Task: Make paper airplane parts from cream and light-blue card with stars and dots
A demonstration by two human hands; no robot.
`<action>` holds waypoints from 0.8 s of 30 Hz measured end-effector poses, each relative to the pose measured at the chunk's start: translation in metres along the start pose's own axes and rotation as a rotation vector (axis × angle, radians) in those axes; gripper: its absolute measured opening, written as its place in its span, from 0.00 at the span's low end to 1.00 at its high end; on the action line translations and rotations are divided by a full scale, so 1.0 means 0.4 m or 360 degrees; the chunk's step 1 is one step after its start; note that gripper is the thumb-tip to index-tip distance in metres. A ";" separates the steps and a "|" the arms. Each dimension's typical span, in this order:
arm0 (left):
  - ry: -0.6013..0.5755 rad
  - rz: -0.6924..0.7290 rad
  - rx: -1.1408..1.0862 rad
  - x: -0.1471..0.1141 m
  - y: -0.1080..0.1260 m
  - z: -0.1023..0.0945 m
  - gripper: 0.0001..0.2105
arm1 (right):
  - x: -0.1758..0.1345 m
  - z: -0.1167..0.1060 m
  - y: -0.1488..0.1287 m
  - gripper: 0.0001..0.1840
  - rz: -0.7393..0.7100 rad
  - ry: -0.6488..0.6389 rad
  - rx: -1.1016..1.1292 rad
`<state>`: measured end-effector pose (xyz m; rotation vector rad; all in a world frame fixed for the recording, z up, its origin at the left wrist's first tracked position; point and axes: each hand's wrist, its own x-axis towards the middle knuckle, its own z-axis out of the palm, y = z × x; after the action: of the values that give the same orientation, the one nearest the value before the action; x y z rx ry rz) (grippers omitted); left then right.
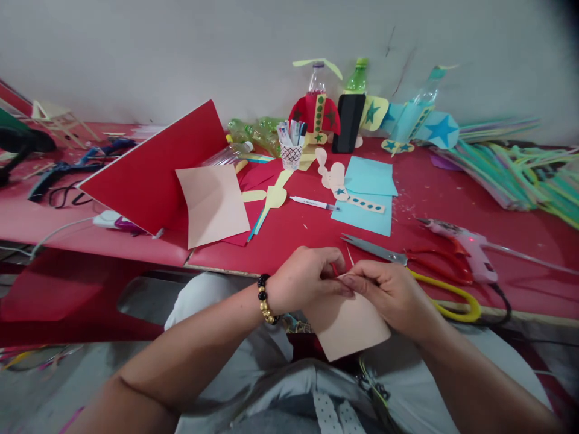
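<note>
Both my hands meet at the table's front edge on a sheet of beige paper point(348, 325), which hangs down over my lap. My left hand point(312, 271), with a beaded bracelet point(265, 298) at the wrist, is closed on the paper's upper edge. Pinching the same edge from the other side is my right hand point(391, 292), fingers bent and thumb on top. A thin pale strip stands up between the fingertips. Just beyond my right hand lie scissors point(420, 258) with one red and one yellow handle. My fingers partly cover the paper's upper edge.
A pink glue gun point(470, 247) lies at the right with its cord. Light blue sheets point(371, 175), a pen point(312, 202) and a cup of pens point(292, 155) are on the table. Decorated bottles point(319, 84) stand by the wall; a red board point(158, 163) leans at left.
</note>
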<state>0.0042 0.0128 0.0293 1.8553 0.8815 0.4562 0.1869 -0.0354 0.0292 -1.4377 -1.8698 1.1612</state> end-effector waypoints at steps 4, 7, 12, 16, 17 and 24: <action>0.0007 0.0017 0.0032 -0.003 0.004 -0.001 0.15 | 0.003 -0.001 0.003 0.18 0.0040 -0.0001 0.0081; -0.0004 0.0002 -0.0137 -0.007 -0.006 0.000 0.17 | 0.000 -0.008 0.008 0.19 0.0110 -0.0005 0.0130; 0.0070 -0.0107 -0.0450 -0.008 -0.024 -0.017 0.17 | -0.009 -0.022 0.014 0.15 0.0149 -0.0020 0.0170; 0.0086 -0.0166 -0.0552 -0.007 -0.027 -0.029 0.16 | -0.018 -0.035 0.017 0.13 0.0208 -0.0040 0.0236; 0.0086 -0.0169 -0.0564 -0.008 -0.027 -0.031 0.15 | -0.020 -0.038 0.019 0.13 0.0225 -0.0042 0.0251; 0.0311 -0.0143 -0.0503 -0.005 -0.034 -0.068 0.18 | -0.028 -0.071 0.040 0.11 0.0229 0.0117 0.0210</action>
<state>-0.0198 0.0315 0.0291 1.4946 0.9583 0.6878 0.2214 -0.0358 0.0311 -1.5390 -1.6312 1.2565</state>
